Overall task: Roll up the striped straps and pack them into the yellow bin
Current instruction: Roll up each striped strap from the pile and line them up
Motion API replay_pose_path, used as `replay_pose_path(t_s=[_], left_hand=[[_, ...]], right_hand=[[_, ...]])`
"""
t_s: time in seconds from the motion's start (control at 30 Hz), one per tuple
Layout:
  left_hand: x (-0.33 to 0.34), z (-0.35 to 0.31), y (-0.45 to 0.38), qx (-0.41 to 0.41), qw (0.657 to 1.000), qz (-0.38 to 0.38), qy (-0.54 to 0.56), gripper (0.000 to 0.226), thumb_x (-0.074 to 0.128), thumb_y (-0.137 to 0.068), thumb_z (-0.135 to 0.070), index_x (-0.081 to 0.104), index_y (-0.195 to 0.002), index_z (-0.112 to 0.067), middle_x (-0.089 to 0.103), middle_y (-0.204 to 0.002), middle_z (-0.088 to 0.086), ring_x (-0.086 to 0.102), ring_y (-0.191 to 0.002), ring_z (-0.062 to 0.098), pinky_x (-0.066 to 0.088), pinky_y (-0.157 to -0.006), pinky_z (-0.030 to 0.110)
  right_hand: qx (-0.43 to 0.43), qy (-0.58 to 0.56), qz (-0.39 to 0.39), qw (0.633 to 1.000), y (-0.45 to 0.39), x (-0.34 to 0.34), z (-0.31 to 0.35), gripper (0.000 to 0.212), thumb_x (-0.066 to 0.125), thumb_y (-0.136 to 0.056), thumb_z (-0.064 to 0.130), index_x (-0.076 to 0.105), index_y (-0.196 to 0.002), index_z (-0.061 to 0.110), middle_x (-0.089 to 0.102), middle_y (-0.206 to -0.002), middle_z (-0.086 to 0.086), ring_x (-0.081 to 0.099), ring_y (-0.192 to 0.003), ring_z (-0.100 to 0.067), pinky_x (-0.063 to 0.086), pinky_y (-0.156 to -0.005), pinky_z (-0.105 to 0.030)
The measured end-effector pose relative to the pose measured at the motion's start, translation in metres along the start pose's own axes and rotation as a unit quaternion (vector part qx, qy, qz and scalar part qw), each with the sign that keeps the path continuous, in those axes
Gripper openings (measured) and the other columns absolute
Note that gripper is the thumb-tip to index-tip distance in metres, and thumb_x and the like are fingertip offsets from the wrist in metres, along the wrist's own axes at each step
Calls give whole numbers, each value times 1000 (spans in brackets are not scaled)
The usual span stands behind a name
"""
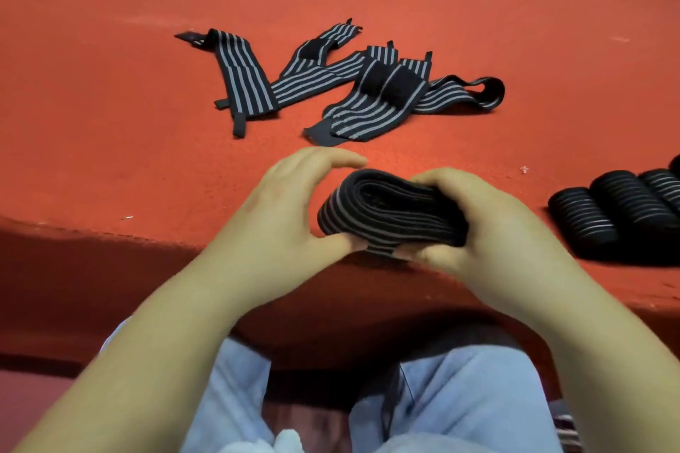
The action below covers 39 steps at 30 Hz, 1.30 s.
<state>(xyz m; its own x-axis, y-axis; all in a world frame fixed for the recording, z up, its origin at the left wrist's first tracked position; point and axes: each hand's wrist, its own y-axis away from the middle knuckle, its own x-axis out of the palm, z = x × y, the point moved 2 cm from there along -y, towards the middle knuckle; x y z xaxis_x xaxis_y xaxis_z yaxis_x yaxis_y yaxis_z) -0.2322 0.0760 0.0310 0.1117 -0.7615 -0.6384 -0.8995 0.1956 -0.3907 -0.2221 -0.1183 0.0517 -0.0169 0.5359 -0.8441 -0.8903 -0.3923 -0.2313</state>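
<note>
— Both hands are on it, see? Her right hand [489, 228] has its fingers curled over the far end of the rolled striped strap [390, 211], thumb tucked underneath, so it grips the roll firmly.

— And the left hand [294, 206]?

— Thumb pressed against the roll's near edge, fingers arched above it, not quite closing. I'd call that a pinch at the lower corner. The roll sits just off the red tabletop [110, 103], close to its front edge.

— What about the others?

— Loose striped straps [342, 85] lie unrolled farther back on the tabletop, overlapping one another in a heap. Finished rolls [622, 210] stand side by side at the right edge, touching each other.

— Any bin?

— None that I can see from here. Only light blue trousers [460, 397] below the tabletop.
</note>
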Motion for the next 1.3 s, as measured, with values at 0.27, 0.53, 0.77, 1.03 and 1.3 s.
replay_pose_path(t_s=[0.27,0.53,0.77,1.03,1.3], left_hand=[[28,-11,-48,8,946,149,-288,40,69,-75,-38,39,-98,-23,56,-109,-2,55,-104,21,43,-78,34],[31,-1,-56,30,948,159,-273,39,67,-78,-43,33,-90,-28,56,-101,-5,55,-99,20,40,-75,34],[30,-3,-59,35,933,196,-299,38,64,-79,-47,32,-93,-32,57,-108,-7,55,-105,17,41,-80,31],[34,-6,-116,-99,977,171,-83,39,82,-60,-42,59,-87,-28,64,-78,-14,58,-75,-3,45,-67,20],[105,-38,-201,-201,940,82,263,64,87,-44,-42,63,-101,-24,72,-95,-6,68,-90,11,54,-86,37]], right_hand=[[-1,209,112,972,-41,11,-5,49,73,-72,48,43,-105,25,49,-99,7,57,-96,-21,36,-67,-31],[-39,234,71,969,-40,21,-12,57,68,-75,52,40,-113,20,48,-109,1,56,-98,-25,33,-67,-32],[-61,224,93,968,-46,19,-16,57,68,-76,51,41,-112,16,49,-112,-3,57,-100,-27,41,-73,-35],[44,99,185,977,-91,-37,-53,54,79,-68,48,46,-102,21,59,-99,2,56,-91,-20,35,-66,-28],[244,-132,72,958,-115,-149,-135,36,79,-72,38,60,-100,26,60,-81,9,54,-61,-4,40,-48,-19]])
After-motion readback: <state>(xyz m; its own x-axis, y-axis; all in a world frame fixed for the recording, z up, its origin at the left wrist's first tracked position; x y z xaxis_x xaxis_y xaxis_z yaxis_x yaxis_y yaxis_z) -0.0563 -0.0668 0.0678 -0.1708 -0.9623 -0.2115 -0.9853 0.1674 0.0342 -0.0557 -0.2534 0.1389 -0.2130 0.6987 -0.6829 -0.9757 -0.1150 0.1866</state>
